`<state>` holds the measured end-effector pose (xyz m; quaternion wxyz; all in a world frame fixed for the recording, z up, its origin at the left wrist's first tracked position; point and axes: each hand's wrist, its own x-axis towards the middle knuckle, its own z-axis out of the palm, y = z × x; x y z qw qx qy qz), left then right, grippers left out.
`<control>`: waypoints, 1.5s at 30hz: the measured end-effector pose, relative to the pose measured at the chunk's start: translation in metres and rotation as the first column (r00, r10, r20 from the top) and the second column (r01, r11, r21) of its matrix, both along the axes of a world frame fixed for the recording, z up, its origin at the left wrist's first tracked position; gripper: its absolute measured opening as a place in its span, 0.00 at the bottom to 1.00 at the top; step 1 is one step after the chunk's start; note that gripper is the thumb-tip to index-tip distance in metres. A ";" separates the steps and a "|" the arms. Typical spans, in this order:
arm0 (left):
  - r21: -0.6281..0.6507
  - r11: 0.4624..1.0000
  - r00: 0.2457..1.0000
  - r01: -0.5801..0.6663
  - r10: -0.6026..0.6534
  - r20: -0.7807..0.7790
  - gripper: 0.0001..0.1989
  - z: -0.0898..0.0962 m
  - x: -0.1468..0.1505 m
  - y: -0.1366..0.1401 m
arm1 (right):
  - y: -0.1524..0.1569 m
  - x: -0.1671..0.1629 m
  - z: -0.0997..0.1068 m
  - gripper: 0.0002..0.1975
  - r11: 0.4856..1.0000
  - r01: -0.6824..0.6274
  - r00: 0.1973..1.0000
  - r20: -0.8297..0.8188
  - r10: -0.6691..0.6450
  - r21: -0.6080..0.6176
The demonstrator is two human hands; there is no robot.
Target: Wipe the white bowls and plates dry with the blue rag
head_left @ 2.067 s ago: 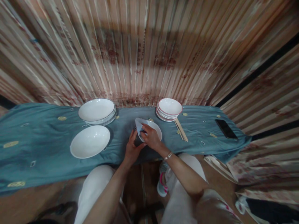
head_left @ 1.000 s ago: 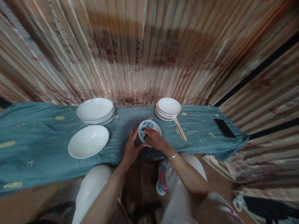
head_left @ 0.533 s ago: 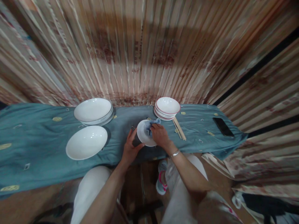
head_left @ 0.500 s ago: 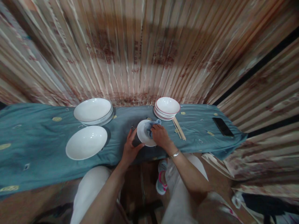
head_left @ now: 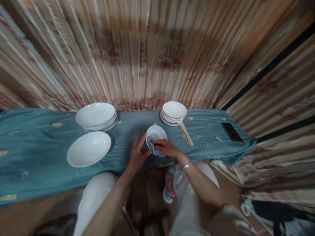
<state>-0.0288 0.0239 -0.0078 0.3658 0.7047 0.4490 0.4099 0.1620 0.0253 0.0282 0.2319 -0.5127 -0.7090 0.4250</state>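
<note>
A small white bowl [head_left: 159, 131] stands on the blue-green cloth-covered table in front of me. My left hand [head_left: 138, 152] steadies it from the left, thumb at the near rim and the other fingers along its side. Inside the bowl, my right hand [head_left: 166, 148] presses a crumpled blue-grey cloth [head_left: 157, 152] against the near wall. Part of the cloth hangs over the near rim, and the fingertips are partly hidden in it.
At the back left is a stack of large white plates [head_left: 95, 114], with one large white dish [head_left: 88, 149] before it. Small red-rimmed bowls [head_left: 174, 109] are stacked back right, beside wooden chopsticks [head_left: 187, 134]. A black phone [head_left: 231, 131] lies far right. A patterned curtain [head_left: 137, 59] hangs behind.
My right hand has moved the cloth from the bowl's far right side to its near side. The bowl now tilts a little more towards me. My left hand stays at its left.
</note>
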 end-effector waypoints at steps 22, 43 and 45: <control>0.072 0.994 0.977 0.085 -0.069 -0.200 0.52 -0.007 -0.005 0.005 | -0.002 -0.021 0.000 0.10 0.989 0.001 0.983 0.180 -0.028 0.150; -0.025 0.995 0.995 -0.094 0.095 0.029 0.28 -0.012 -0.005 0.007 | 0.000 0.005 0.000 0.13 0.839 -0.135 0.747 0.610 -0.263 0.527; -0.044 0.989 0.989 -0.141 0.143 0.035 0.27 -0.016 -0.006 0.008 | 0.004 0.010 0.005 0.14 0.833 -0.040 0.803 0.514 -0.303 0.552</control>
